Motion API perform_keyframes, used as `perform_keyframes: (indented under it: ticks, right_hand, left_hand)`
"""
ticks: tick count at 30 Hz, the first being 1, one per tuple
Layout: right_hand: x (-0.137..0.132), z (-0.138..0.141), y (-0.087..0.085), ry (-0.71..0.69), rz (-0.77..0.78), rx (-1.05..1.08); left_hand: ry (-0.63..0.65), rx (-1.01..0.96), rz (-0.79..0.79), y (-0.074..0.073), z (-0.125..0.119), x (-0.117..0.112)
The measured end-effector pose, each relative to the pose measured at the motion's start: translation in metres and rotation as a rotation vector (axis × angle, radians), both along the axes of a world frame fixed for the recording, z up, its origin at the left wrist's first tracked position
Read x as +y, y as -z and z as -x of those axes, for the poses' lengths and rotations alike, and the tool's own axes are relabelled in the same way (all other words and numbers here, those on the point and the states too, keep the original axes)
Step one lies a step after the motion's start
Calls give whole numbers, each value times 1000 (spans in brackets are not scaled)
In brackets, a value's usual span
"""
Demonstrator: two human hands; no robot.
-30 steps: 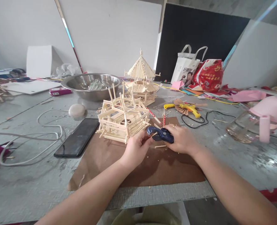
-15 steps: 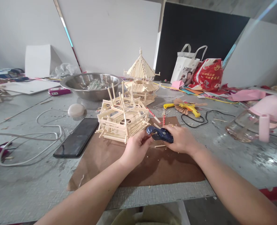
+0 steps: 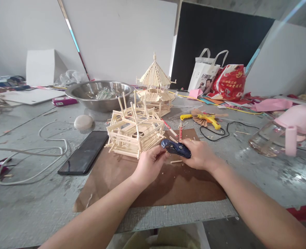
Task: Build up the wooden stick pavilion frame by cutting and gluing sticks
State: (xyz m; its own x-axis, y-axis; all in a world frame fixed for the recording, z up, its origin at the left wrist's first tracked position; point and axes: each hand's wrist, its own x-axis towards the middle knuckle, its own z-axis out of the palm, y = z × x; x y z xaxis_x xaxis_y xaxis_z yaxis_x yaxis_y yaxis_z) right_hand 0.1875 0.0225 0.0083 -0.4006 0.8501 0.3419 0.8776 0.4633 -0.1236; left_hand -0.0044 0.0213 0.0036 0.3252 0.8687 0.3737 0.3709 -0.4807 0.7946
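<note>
My right hand [image 3: 198, 154] is wrapped around a dark blue pliers-like hand tool [image 3: 181, 149], whose curved end points left. Against that end, my left hand [image 3: 150, 162] is closed, its thumb and fingers pinched together; whatever is between them is hidden. Just behind my left hand stands an open six-sided frame of thin wooden sticks [image 3: 138, 138], with several uprights poking from its top. Both hands are above a brown sheet [image 3: 153, 192], where a short stick [image 3: 176, 161] and tiny scraps lie near the tool.
Behind the frame is a roofed stick pavilion [image 3: 155, 74], beside a steel basin [image 3: 77, 95]. A phone [image 3: 84, 152] and a white round object [image 3: 83, 122] lie left. Rightward are a yellow glue gun [image 3: 212, 121] with its black cord and a pink-lidded clear jug [image 3: 265, 138].
The dark blue tool has tilted very slightly in my right hand. Both hands stay almost where they were, and the view has shifted a little.
</note>
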Motion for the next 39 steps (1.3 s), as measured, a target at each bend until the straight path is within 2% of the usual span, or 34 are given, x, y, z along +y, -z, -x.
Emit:
perform_keyframes:
  ticks: [10,29,36,39]
  right_hand:
    - [0,-2,-2,31,-2,-75]
    - [1,0,1,40,29,-74]
    - [0,6,-2,150,23,-61]
    - [1,3,-3,156,3,-12]
  left_hand:
    - [1,26,-15,-2,0,-2]
    - [-4,11,38,0,-2,-1]
    - [-3,-6,65,0,-3,-2]
    - [-6,-21,69,3,-2,0]
